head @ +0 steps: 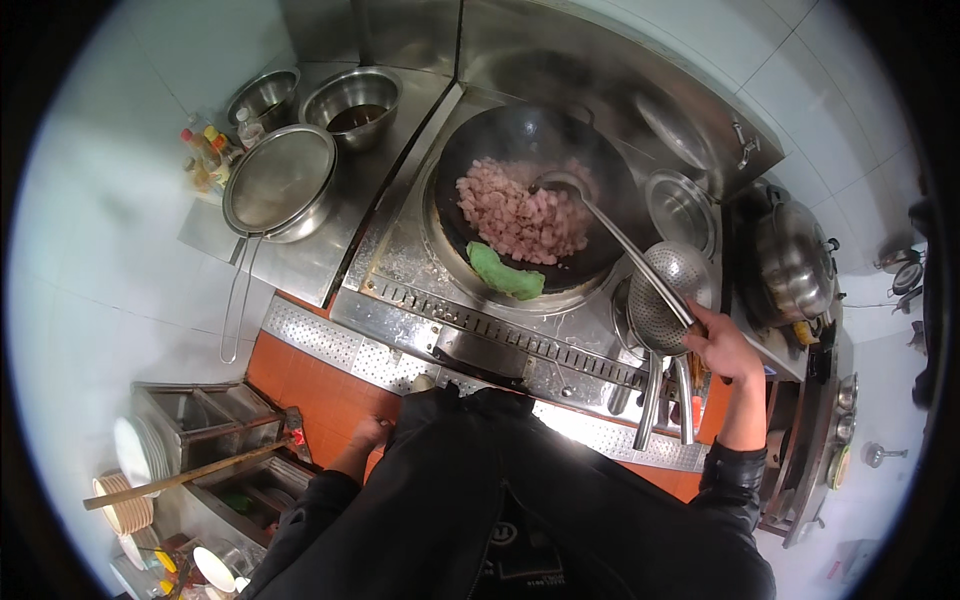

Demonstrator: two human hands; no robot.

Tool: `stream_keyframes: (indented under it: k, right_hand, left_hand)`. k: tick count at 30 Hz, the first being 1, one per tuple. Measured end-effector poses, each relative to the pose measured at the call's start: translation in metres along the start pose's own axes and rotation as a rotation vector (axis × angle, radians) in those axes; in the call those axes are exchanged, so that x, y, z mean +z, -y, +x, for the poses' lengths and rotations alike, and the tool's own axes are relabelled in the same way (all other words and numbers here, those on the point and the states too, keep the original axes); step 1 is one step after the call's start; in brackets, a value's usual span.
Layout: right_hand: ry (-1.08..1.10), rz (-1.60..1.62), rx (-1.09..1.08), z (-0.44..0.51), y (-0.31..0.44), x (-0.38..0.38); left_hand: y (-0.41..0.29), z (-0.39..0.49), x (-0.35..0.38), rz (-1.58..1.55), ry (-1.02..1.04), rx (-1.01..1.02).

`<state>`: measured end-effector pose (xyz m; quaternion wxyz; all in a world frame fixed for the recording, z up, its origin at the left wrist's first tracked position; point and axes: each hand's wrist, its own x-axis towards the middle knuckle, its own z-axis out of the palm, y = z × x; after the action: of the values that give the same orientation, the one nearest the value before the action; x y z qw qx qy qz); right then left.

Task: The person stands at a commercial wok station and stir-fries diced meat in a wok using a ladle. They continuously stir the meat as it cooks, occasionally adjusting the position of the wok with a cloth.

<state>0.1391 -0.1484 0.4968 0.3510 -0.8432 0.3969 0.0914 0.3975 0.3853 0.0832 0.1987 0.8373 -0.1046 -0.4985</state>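
A long-handled metal ladle (634, 255) is gripped at its handle end by my right hand (724, 341); its bowl rests in diced pink meat (517, 214) inside a large black wok (480, 135). Haze hangs over the wok, which sits on a stainless steel range. A folded green cloth (506, 274) lies over the wok's near rim. Below the ladle handle, a perforated metal skimmer (660, 281) rests at the range's right side. My left hand (373, 433) hangs low beside my dark jacket, its fingers curled; whether it holds anything cannot be seen.
On the left counter stand a fine-mesh strainer (281, 180) over a bowl, a steel bowl of dark liquid (386, 120) and several bottles (210, 150). A lidded steel pot (795, 259) stands at right. Stacked plates (139, 454) and a wooden stick (187, 476) are at lower left.
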Motion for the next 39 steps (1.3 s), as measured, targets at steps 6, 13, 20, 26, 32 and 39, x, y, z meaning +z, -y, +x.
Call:
stream_keyframes:
  k: [6,13,20,26,32,39]
  right_hand:
    - [-0.113,-0.375,-0.019,0.054,0.004,0.078]
    - [-0.128,0.184,0.054,0.105,-0.004,0.094]
    - [-0.297,0.139,-0.09,0.161,0.015,0.078]
    - [0.168,0.371,0.037,0.125,0.019,0.088]
    - [0.091,0.063,-0.023,0.043,0.01,0.031]
    - [-0.025,-0.192,0.024,-0.011,0.009,-0.009]
  left_hand:
    - [0.0,0.006,0.008,0.189,-0.038,0.022]
    - [0.015,0.028,0.003,0.129,-0.082,0.11]
    - [0.01,-0.002,0.01,0.031,-0.021,0.013]
    - [0.006,-0.017,0.01,0.019,-0.108,0.087]
    - [0.008,-0.006,0.017,0.009,-0.047,-0.017]
    - [-0.001,0.01,0.018,0.147,-0.066,0.012]
